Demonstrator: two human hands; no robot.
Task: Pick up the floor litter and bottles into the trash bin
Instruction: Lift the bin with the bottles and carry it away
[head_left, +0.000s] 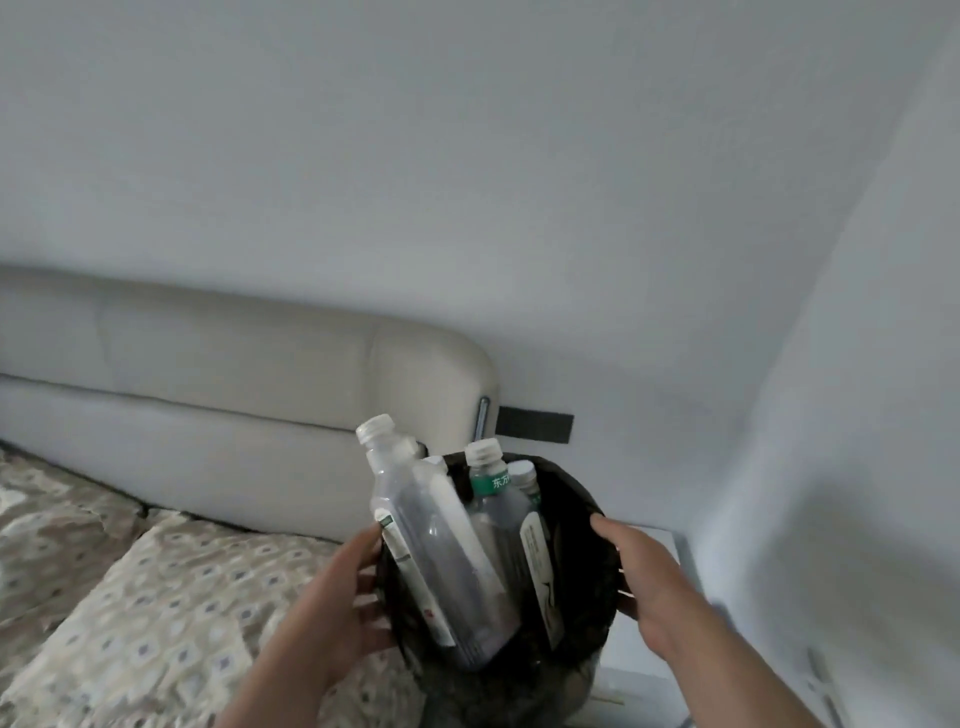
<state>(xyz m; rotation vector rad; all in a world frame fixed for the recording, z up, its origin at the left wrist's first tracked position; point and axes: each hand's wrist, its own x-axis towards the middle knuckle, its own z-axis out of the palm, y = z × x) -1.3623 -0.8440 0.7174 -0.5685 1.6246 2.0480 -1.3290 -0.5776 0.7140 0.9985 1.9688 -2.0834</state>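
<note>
Two hands hold one trash bin (571, 493) between them. The left hand (337, 587) lies against the bin's left side with its fingers spread and fairly straight, their tips at the rim beside the largest bottle. The right hand (641, 571) grips the right rim, thumb laid along the edge and fingers curled under the outside.

The bin is lined in black and raised in front of the person. Bottles stand tilted inside it. Three are plain to see: a large clear bottle (436, 545) with a white cap, a green-labelled bottle (491, 486), and a white-labelled bottle (535, 545). A fourth cap (418, 447) peeks out behind the large one.

Left of the bin lie one bed with patterned bedding (156, 597) and one beige padded headboard (234, 374). A white nightstand (649, 675) stands below on the right, and one dark patch (535, 423) marks the grey wall.
</note>
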